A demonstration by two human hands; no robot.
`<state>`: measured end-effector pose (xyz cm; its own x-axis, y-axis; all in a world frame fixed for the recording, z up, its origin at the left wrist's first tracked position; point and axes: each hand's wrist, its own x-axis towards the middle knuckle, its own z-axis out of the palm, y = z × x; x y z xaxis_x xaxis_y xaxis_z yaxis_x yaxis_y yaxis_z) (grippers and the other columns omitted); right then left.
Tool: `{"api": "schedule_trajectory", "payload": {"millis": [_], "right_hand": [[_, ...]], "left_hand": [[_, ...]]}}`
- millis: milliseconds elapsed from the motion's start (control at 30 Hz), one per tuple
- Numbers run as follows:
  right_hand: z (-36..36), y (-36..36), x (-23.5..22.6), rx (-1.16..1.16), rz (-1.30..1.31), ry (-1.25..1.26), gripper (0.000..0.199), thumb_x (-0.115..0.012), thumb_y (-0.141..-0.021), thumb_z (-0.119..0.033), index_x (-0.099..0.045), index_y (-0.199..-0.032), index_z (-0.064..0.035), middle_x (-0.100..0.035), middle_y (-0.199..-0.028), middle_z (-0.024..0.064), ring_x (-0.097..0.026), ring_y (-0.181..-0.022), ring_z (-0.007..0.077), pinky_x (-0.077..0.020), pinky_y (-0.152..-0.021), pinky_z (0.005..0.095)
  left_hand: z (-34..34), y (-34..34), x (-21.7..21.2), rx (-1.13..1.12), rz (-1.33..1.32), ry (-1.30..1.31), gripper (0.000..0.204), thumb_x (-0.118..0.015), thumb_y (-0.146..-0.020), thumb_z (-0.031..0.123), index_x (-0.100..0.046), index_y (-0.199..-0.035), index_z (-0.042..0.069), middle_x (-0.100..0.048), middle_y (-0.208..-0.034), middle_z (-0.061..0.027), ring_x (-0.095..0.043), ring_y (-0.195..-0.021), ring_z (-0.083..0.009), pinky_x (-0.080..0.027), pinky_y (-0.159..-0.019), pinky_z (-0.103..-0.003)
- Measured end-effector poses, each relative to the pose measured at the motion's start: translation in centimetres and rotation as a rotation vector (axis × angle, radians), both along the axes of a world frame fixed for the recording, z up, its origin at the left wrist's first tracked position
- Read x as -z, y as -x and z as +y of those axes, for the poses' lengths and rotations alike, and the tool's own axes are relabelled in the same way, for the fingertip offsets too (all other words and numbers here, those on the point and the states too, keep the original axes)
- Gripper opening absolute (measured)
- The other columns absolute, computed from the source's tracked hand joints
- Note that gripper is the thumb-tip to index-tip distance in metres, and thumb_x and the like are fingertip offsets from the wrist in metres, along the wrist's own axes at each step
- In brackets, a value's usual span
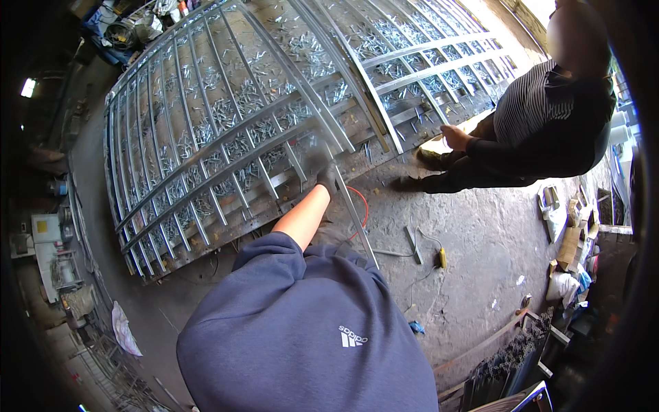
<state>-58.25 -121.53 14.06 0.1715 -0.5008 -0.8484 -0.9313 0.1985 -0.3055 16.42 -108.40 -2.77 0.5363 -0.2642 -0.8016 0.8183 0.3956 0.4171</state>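
My left hand, in a dark glove, is closed around a narrow grey metal bar. The bar slants down from the hand toward the front of my navy sweatshirt. Just beyond the glove, the area is smeared by motion. Next to this hand lies the near edge of a grid of long silvery metal bars, spread over a low, wide work surface. My right hand does not show; my body and sleeve hide that side.
Many small shiny metal pieces lie scattered beneath the bars. A co-worker stands at the right, one hand near the grid. On the floor lie an orange hose, a yellow-handled tool and a short metal piece. Bags line the right side.
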Motion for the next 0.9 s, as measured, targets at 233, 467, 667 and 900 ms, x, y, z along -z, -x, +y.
{"api": "schedule_trajectory", "payload": {"millis": [233,467,667,900], "right_hand": [[0.7,4.5,1.5,0.097,0.045,0.013,0.033,-0.063,-0.094,-0.027,-0.071,-0.097,0.0049,-0.068,-0.078,0.0039,-0.059,-0.069,0.0109,-0.0467,-0.062,0.0292],[-2.3,4.1,4.2,-0.001,-0.017,-0.115,0.031,-0.063,-0.094,-0.025,-0.071,-0.086,0.004,-0.067,-0.071,0.0077,-0.06,-0.059,0.0143,-0.0461,-0.054,0.0297],[-5.7,-2.8,8.2,-0.041,-0.309,-0.019,0.018,-0.061,-0.093,-0.015,-0.069,-0.087,0.0004,-0.065,-0.071,0.0082,-0.06,-0.057,0.017,-0.0457,-0.049,0.0311],[-6.8,-4.0,11.8,0.009,-0.011,-0.128,0.019,-0.061,-0.093,-0.02,-0.07,-0.088,-0.0037,-0.051,-0.057,-0.0019,-0.043,-0.045,0.009,-0.0324,-0.044,0.0267]], "left_hand": [[0.4,-0.5,2.1,-0.027,-0.006,-0.005,0.031,-0.058,-0.099,0.039,-0.056,-0.114,0.012,-0.069,-0.102,-0.015,-0.069,-0.082,-0.036,-0.059,-0.078,-0.051],[1.0,0.2,2.6,0.035,-0.124,0.03,0.028,-0.056,-0.098,0.033,-0.056,-0.116,0.011,-0.069,-0.101,-0.0119,-0.07,-0.083,-0.0318,-0.058,-0.075,-0.046],[5.3,3.3,-1.1,0.396,-0.146,-0.181,0.04,-0.052,-0.099,0.043,-0.059,-0.123,0.012,-0.065,-0.12,-0.0081,-0.062,-0.104,-0.021,-0.05,-0.091,-0.04],[15.2,8.7,-4.4,0.551,-0.139,-0.313,0.051,-0.057,-0.094,0.046,-0.051,-0.133,0.013,-0.063,-0.12,-0.0082,-0.062,-0.1,-0.0203,-0.05,-0.083,-0.037]]}}
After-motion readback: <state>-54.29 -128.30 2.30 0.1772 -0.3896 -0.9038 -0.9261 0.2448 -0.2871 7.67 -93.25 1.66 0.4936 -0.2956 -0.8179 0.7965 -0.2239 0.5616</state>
